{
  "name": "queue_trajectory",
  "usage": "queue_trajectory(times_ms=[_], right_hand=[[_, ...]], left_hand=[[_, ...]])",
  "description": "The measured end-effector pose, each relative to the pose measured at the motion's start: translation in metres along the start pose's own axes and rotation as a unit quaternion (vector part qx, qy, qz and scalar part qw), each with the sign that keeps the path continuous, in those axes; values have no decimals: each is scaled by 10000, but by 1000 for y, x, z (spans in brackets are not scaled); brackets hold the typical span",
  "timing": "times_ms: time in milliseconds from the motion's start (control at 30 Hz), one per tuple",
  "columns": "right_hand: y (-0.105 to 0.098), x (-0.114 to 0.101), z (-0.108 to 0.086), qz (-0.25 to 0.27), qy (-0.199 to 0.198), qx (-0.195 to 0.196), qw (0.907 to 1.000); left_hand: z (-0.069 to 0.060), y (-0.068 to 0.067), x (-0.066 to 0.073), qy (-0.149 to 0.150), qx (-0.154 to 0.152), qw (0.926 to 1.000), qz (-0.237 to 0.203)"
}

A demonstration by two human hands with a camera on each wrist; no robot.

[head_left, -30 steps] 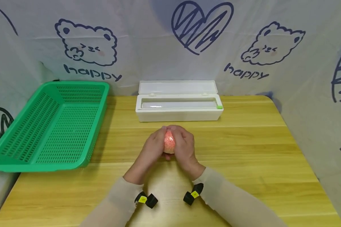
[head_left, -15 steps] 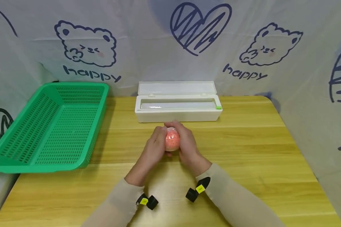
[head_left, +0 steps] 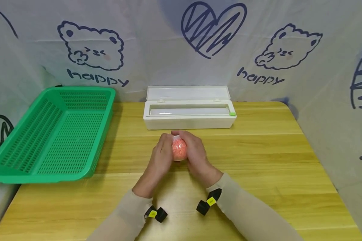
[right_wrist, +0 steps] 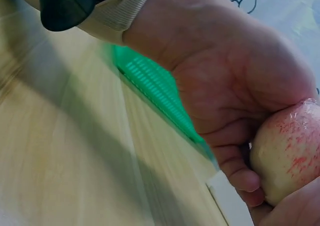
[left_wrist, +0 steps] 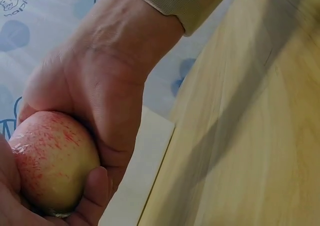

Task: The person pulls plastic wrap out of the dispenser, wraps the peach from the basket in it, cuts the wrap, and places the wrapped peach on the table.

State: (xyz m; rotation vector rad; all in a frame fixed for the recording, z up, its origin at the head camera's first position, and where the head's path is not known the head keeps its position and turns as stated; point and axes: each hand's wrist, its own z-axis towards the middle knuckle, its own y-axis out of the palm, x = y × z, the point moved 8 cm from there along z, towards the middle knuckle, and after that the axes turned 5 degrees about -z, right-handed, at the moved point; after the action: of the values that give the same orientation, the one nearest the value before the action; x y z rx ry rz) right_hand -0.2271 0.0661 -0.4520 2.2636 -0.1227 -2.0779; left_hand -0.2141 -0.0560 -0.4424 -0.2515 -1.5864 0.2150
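Both hands cup a round, peach-like fruit (head_left: 179, 150), pale yellow with pink-red speckles, above the middle of the table. Shiny clear film covers it, creased on top in the right wrist view, where the fruit (right_wrist: 287, 153) sits at the right edge. The left hand (head_left: 161, 151) curls round its left side. Against the opposite side, the right hand (head_left: 196, 154) holds it with bent fingers. In the left wrist view, fingers from both hands surround the fruit (left_wrist: 55, 158). Much of its underside and far side is hidden.
Behind the hands stands a white cling-film dispenser (head_left: 190, 123), its lid (head_left: 188, 93) raised and a small green slider (head_left: 232, 114) at its right end. A green perforated basket (head_left: 92, 167) occupies the table's left side. A drawn-on cloth (head_left: 169, 40) hangs behind.
The hands have shifted around the fruit, uncovering more of it than a second ago. The fruit swung slightly right, then back left. Dispenser and basket stay put.
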Motion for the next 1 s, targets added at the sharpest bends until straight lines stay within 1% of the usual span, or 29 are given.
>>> queue_trajectory(times_ms=[67,167,233,300,367,400,433,467,500,533,567,600,633,667,700,733,767,800,833,867,900,933,1000], right_hand=[[1,2,1,59,7,-12,10000],[0,3,2,104,-58,196,9997],[-1,5,1,99,-86,351,9993],[-2,6,2,123,-31,371,9992],[-2,8,3,146,149,250,9995],[-2,7,4,17,188,149,9997],[-4,6,4,-210,123,25,9997],[-4,2,4,-453,-99,-120,9989],[-5,-3,4,-809,-417,-257,9955],[-5,-8,2,-1193,-826,-382,9887],[-5,-14,0,-1608,-1342,-462,9767],[-4,-19,-3,-2000,-1894,-432,9604],[-3,-24,-7,-2249,-2418,-371,9432],[-1,-28,-10,-2404,-2847,-278,9276],[0,-30,-12,-2550,-3146,-168,9142],[2,-32,-14,-2626,-3376,-53,9039],[2,-33,-15,-2705,-3527,98,8957],[2,-33,-16,-2748,-3603,229,8912],[3,-33,-16,-2783,-3629,313,8888],[3,-33,-16,-2813,-3577,349,8898],[2,-32,-14,-2843,-3445,346,8940],[1,-31,-12,-2851,-3211,339,9025],[-3,-26,-4,-2635,-2509,175,9313]], left_hand=[[0,0,0,34,-32,10000,28],[1,0,0,75,-75,9998,142],[1,1,-1,49,-91,9998,192],[2,1,-3,-68,-128,9998,107],[3,3,-6,-238,-214,9993,-172],[3,4,-8,-348,-288,9983,-380],[4,5,-10,-455,-382,9964,-603],[5,7,-11,-551,-480,9940,-809],[5,9,-12,-607,-599,9913,-1002],[5,10,-13,-651,-716,9883,-1180],[6,12,-13,-675,-815,9855,-1327],[5,13,-13,-682,-908,9837,-1394],[5,14,-12,-666,-978,9831,-1398],[4,15,-11,-634,-1025,9830,-1382],[3,15,-10,-645,-1051,9825,-1394],[3,16,-10,-664,-1047,9822,-1410],[2,16,-10,-693,-1025,9823,-1409],[1,16,-10,-712,-1010,9825,-1391],[1,16,-11,-748,-988,9827,-1380],[0,16,-11,-784,-990,9815,-1442],[1,17,-13,-850,-999,9791,-1553],[0,18,-14,-914,-1054,9758,-1683],[1,20,-16,-1060,-1279,9646,-2051]])
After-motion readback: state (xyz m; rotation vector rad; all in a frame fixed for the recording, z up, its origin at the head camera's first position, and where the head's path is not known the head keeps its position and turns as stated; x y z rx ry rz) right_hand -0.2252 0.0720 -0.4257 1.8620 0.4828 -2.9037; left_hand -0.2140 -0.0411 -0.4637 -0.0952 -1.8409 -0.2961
